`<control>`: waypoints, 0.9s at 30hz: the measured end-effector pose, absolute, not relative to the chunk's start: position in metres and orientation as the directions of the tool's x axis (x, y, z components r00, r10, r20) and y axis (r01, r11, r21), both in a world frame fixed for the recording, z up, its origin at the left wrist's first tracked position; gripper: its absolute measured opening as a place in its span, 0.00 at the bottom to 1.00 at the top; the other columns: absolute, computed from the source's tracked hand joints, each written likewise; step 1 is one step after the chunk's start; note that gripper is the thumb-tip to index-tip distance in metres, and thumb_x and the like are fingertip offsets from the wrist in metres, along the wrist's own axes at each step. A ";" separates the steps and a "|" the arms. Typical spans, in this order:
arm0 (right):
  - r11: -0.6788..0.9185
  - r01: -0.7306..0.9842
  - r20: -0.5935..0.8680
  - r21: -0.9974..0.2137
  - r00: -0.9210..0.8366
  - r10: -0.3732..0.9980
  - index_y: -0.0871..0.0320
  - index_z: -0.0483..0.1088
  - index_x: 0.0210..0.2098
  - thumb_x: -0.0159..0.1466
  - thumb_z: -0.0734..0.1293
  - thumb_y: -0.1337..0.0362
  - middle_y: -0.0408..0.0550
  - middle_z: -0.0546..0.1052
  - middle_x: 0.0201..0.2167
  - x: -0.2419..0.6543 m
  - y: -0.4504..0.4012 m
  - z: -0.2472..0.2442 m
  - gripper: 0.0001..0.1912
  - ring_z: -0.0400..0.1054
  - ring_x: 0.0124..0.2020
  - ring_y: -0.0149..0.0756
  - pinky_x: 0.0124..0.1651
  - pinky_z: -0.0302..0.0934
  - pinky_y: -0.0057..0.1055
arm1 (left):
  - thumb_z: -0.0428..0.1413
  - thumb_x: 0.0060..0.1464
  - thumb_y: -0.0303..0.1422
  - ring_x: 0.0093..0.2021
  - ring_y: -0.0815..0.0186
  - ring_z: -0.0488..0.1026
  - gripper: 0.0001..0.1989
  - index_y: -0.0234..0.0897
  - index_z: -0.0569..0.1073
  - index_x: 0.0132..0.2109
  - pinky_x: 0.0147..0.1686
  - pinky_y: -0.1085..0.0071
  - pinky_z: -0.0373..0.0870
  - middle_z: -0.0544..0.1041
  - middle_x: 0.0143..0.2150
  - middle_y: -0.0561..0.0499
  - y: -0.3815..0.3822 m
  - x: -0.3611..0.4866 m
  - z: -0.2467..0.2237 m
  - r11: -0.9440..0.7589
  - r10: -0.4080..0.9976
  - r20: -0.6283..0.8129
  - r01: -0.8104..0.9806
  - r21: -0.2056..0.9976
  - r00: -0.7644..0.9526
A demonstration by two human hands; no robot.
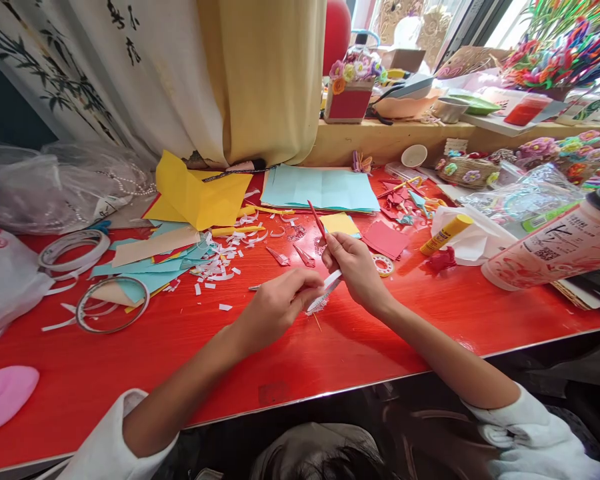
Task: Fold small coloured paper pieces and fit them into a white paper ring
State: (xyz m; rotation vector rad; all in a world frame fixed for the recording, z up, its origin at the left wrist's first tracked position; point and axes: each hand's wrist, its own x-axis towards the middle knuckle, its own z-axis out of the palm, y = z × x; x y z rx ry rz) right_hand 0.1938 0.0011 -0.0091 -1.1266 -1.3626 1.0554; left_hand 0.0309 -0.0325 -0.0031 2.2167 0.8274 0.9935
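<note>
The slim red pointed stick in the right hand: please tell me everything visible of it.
The slim red pointed stick looks straight and narrow; paper or wood, I cannot tell. It is tilted, tip up and leftward in the picture, seen against the flat light blue paper. The right hand grips it, hiding its lower end.

**Glossy Tabletop (240, 373) and Adjacent Materials**

Tabletop: smooth, high-gloss, reflective. Held red piece (317, 219): smooth, apparently paper. Blue sheets (320, 187): matt paper, creased. Yellow sheet (193, 197): matt paper. Curtain (270, 80): draped cloth, matt. Clear bag (35, 190): wrinkled, shiny plastic film.
</note>
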 end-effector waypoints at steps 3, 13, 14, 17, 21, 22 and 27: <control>0.193 0.122 0.194 -0.974 -0.005 0.981 0.59 0.62 0.27 0.63 0.57 0.54 0.38 0.62 0.16 0.195 0.001 -0.007 0.16 0.51 0.17 0.24 0.21 0.45 0.23 | 0.51 0.56 0.29 0.34 0.72 0.73 0.11 0.35 0.69 0.46 0.34 0.77 0.70 0.75 0.36 0.50 -0.031 0.032 -0.003 -0.644 0.727 0.433 0.312 0.698 0.532; 0.288 0.357 0.336 -0.889 0.077 0.939 0.58 0.63 0.29 0.65 0.55 0.58 0.38 0.63 0.16 0.196 -0.007 0.004 0.14 0.56 0.19 0.25 0.24 0.50 0.24 | 0.49 0.56 0.31 0.33 0.69 0.72 0.12 0.34 0.75 0.43 0.34 0.74 0.68 0.76 0.34 0.49 -0.032 0.033 0.004 -0.541 0.773 0.300 0.333 0.773 0.559; 0.291 0.374 0.345 -0.880 0.084 0.935 0.58 0.63 0.29 0.66 0.55 0.58 0.38 0.63 0.16 0.196 -0.007 0.004 0.14 0.56 0.19 0.25 0.25 0.50 0.24 | 0.49 0.57 0.31 0.33 0.69 0.72 0.12 0.35 0.75 0.44 0.34 0.74 0.68 0.76 0.35 0.49 -0.032 0.033 0.004 -0.517 0.777 0.275 0.325 0.792 0.567; 0.294 0.428 0.367 -0.854 0.098 0.925 0.58 0.63 0.28 0.66 0.55 0.59 0.38 0.64 0.16 0.196 -0.008 0.006 0.14 0.57 0.19 0.25 0.25 0.51 0.24 | 0.48 0.57 0.32 0.35 0.68 0.72 0.13 0.36 0.75 0.44 0.35 0.74 0.68 0.76 0.37 0.49 -0.033 0.033 0.005 -0.446 0.797 0.219 0.304 0.842 0.563; 0.285 0.456 0.366 -0.843 0.098 0.925 0.58 0.63 0.28 0.66 0.55 0.59 0.39 0.64 0.16 0.196 -0.008 0.008 0.14 0.57 0.20 0.26 0.26 0.51 0.25 | 0.44 0.59 0.34 0.36 0.68 0.72 0.15 0.36 0.75 0.40 0.35 0.73 0.69 0.76 0.36 0.49 -0.033 0.034 0.003 -0.420 0.804 0.207 0.286 0.862 0.557; 0.286 0.449 0.365 -0.846 0.099 0.926 0.58 0.64 0.28 0.66 0.55 0.59 0.39 0.64 0.16 0.196 -0.008 0.008 0.14 0.57 0.20 0.26 0.26 0.51 0.25 | 0.45 0.59 0.34 0.35 0.68 0.73 0.14 0.36 0.74 0.41 0.35 0.73 0.69 0.76 0.36 0.49 -0.033 0.034 0.002 -0.437 0.804 0.232 0.280 0.855 0.548; 0.273 0.328 0.298 -0.905 0.029 0.954 0.58 0.62 0.26 0.65 0.55 0.56 0.39 0.63 0.16 0.198 -0.002 0.000 0.16 0.55 0.18 0.25 0.23 0.50 0.24 | 0.48 0.57 0.28 0.34 0.70 0.72 0.10 0.36 0.70 0.44 0.36 0.74 0.69 0.75 0.34 0.50 -0.033 0.035 -0.004 -0.653 0.692 0.437 0.239 0.719 0.575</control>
